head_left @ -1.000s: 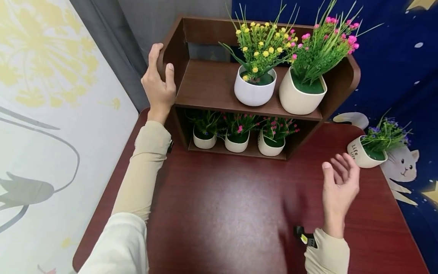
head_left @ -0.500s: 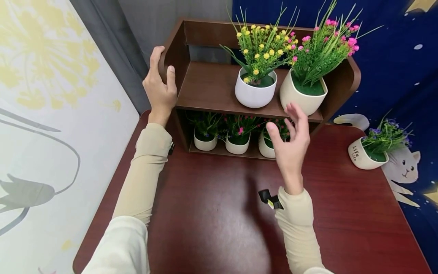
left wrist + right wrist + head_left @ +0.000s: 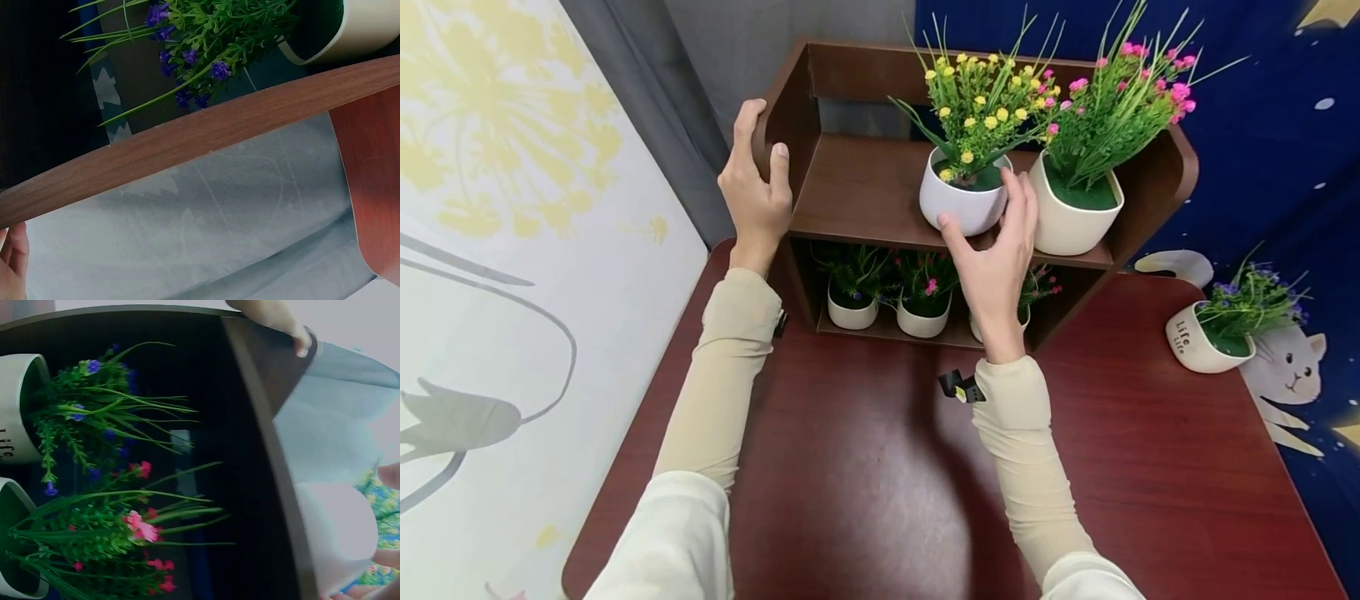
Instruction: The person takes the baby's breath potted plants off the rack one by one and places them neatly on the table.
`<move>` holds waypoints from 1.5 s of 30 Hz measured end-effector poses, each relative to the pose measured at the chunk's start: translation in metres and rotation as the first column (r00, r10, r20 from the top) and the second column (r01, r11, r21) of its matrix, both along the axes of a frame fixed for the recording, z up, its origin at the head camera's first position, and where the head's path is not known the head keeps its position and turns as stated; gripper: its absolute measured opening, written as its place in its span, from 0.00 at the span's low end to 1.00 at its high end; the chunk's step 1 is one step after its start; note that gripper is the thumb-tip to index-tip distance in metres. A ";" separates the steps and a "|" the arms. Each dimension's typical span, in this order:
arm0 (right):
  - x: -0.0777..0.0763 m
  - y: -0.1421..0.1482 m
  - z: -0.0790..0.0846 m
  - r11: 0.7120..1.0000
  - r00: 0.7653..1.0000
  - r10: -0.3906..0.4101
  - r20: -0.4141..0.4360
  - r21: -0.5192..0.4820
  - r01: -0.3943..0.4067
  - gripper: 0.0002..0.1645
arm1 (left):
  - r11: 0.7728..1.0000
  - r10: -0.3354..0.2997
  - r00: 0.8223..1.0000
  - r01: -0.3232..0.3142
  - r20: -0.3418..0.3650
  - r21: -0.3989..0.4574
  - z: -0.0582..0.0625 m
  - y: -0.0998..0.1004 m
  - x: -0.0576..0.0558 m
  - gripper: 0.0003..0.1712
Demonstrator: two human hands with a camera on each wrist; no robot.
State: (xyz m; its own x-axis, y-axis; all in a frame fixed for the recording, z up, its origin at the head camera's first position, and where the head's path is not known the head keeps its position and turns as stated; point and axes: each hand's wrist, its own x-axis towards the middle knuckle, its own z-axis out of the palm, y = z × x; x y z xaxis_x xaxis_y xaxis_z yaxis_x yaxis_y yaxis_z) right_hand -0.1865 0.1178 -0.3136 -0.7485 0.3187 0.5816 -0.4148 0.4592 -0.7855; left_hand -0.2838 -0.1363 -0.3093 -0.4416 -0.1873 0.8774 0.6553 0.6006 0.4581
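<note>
A brown wooden two-tier shelf (image 3: 865,196) stands on the table. My left hand (image 3: 756,196) grips the edge of its left side panel, the thumb on the near side. On the upper tier, my right hand (image 3: 997,271) holds a round white flowerpot (image 3: 951,200) of yellow flowers, thumb at the front and fingers along its right side. In the right wrist view, fingers (image 3: 390,556) lie against this pot. Close by on the right stands a cream flowerpot (image 3: 1075,225) with pink flowers. The right hand partly hides a pot on the lower tier.
Two more potted plants on the lower tier, a left one (image 3: 852,315) and a middle one (image 3: 923,321), are in plain sight. A "Life" flowerpot (image 3: 1198,342) with purple flowers sits at the table's right edge. The reddish-brown table (image 3: 865,467) extends in front; a patterned white surface borders its left.
My right hand has moved left and up from beside the "Life" flowerpot to the white flowerpot, and its fingers have come round it. The left hand has stayed on the shelf's side panel.
</note>
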 end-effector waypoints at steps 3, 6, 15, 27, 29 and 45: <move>-0.011 -0.002 -0.004 0.998 0.998 -0.028 0.048 0.052 0.025 0.48 | 1.000 -0.005 1.000 0.005 0.000 0.004 -0.001 0.000 0.000 0.27; -0.018 -0.003 -0.005 0.997 0.997 -0.057 0.060 0.058 0.054 0.48 | 1.000 -0.003 1.000 0.003 0.000 0.006 -0.001 0.000 -0.001 0.27; -0.025 -0.001 -0.009 0.996 0.997 -0.082 -0.007 0.038 0.082 0.46 | 1.000 -0.015 1.000 0.016 -0.006 0.005 -0.001 0.003 -0.002 0.27; -0.027 0.001 -0.008 0.996 0.996 -0.088 0.006 0.025 0.088 0.45 | 1.000 0.017 1.000 -0.017 -0.004 -0.013 -0.002 0.002 -0.002 0.27; -0.027 0.001 -0.008 0.995 0.996 -0.092 0.009 0.028 0.092 0.45 | 1.000 0.018 1.000 -0.018 -0.003 -0.010 -0.002 0.002 -0.002 0.27; 0.000 0.000 0.005 0.999 0.998 -0.041 -0.042 -0.036 0.039 0.44 | 0.999 0.034 0.999 -0.034 0.007 -0.017 0.000 0.001 -0.002 0.28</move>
